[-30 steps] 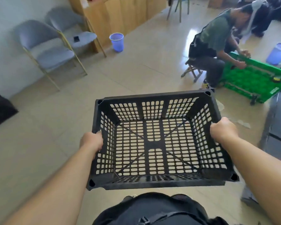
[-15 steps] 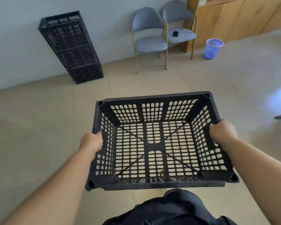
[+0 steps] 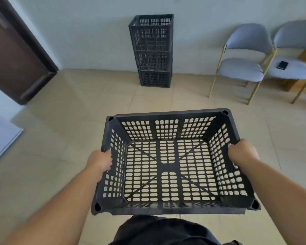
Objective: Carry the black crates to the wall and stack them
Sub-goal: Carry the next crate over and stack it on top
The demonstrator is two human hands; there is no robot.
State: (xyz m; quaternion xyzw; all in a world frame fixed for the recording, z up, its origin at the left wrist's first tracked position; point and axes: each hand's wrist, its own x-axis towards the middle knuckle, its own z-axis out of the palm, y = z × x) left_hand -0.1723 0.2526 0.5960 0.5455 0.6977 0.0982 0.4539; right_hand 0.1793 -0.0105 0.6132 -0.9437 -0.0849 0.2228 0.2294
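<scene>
1. Against the far wall (image 3: 95, 32), straight ahead: a stack of black crates (image 3: 153, 50), three high, standing on the tiled floor (image 3: 60, 121); half a second earlier it sat off to the upper left, so the view has swung to face it
2. Carried crate (image 3: 168, 167): held level and open side up in front of the body, empty, well apart from the stack
3. Left hand (image 3: 100, 160) and right hand (image 3: 242, 152): fingers clamped on the crate's opposite short sides, grip unchanged
4. Two grey chairs (image 3: 244, 66): right of the stack, clear of the path
5. Judgement: the turn is finished; the walk and the lift onto the top crate remain
</scene>
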